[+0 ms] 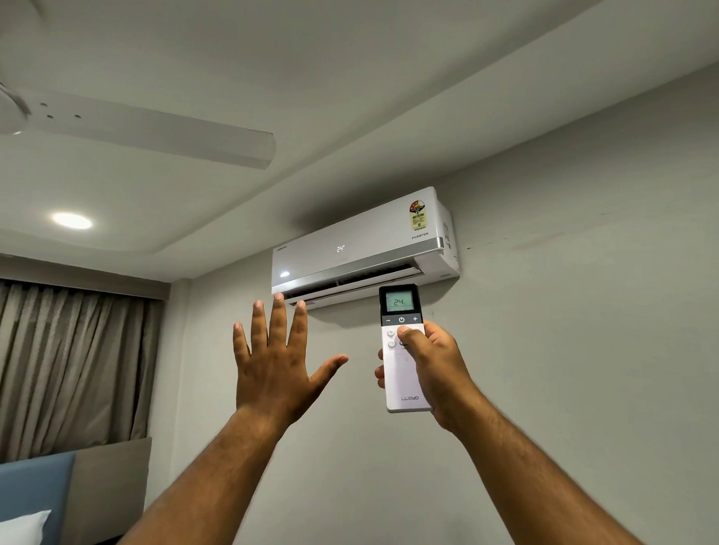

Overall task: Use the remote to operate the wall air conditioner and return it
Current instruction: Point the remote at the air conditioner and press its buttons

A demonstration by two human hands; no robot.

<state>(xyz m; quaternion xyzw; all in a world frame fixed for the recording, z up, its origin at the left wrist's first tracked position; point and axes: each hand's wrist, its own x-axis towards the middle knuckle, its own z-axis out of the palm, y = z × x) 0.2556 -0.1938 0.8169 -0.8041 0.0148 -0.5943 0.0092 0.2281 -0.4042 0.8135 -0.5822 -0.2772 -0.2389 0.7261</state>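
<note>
The white wall air conditioner (361, 247) hangs high on the wall, its front showing 24 and its lower flap open. My right hand (432, 363) holds the white remote (402, 377) upright just below the unit, thumb resting on a button under the power key. The remote's screen reads 24. My left hand (273, 363) is raised to the left of the remote with its back toward me, fingers spread and fingertips reaching up to the unit's lower left corner. It holds nothing.
A white ceiling fan (141, 133) hangs at the upper left, beside a lit ceiling light (71, 220). Grey curtains (67, 364) cover the left wall. A blue headboard (31, 495) and white pillow (16, 541) sit at the bottom left.
</note>
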